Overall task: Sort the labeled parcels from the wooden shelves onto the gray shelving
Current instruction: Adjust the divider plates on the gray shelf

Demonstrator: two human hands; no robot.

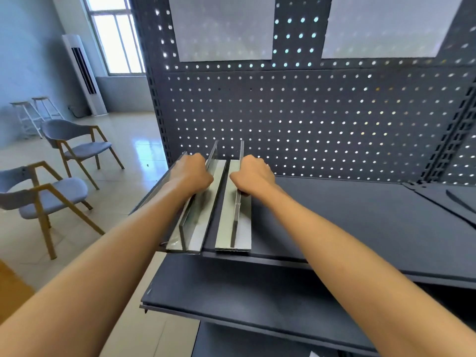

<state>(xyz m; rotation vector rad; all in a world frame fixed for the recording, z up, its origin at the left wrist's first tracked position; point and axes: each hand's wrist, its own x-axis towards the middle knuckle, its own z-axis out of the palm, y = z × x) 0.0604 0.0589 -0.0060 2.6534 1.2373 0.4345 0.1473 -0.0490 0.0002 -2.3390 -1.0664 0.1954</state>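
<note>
You face the gray shelving (360,215), its pegboard back (309,119) rising above a tiled room. Two clear dividers stand at the shelf's left end: your left hand (192,173) grips the left divider (201,210), your right hand (253,173) the right divider (237,215). Two chairs (77,148) and two stools (33,112) stand left. No parcel shows.

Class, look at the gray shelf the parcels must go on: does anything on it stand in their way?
Yes. Two clear dividers, the left divider and the right divider, stand at the gray shelf's left end, gripped by the left hand and right hand. No parcels are visible.
</note>
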